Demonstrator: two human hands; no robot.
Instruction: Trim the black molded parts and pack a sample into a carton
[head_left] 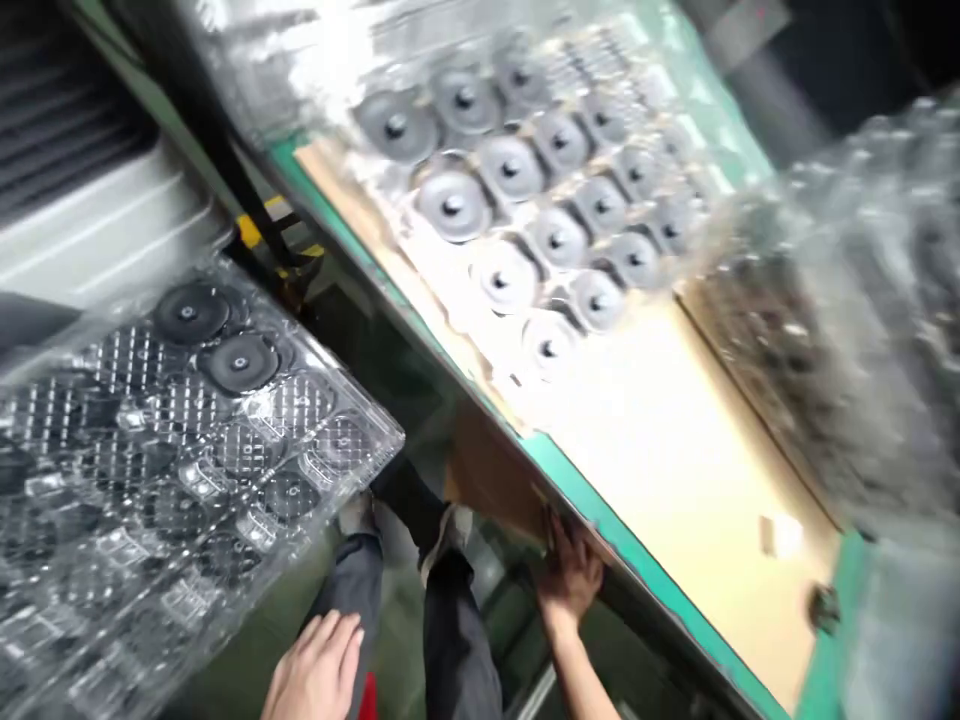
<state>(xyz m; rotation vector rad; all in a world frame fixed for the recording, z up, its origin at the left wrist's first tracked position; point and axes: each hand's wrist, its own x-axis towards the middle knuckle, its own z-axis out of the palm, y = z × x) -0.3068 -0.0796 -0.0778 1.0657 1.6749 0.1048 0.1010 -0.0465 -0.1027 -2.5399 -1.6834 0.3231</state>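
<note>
My left hand [319,668] is held low over my leg, its fingers stretched out and nothing in it. Below the workbench edge, my right hand [571,578] grips the edge of a brown cardboard sheet [491,475]; part of its fingers is in shadow. To the left lies a clear plastic tray [217,540] with moulded pockets, two dark round parts [240,362] standing out near its upper end. On the workbench, another clear tray [420,235] carries rows of grey round parts [508,168] with dark centres.
The workbench has a green edge [600,510] and a pale cardboard surface [645,430]. Stacked clear trays [847,330], blurred, stand on the right. A small dark object [824,608] sits near the bench's lower right. Yellow-marked equipment [251,232] shows in the gap between tray and bench.
</note>
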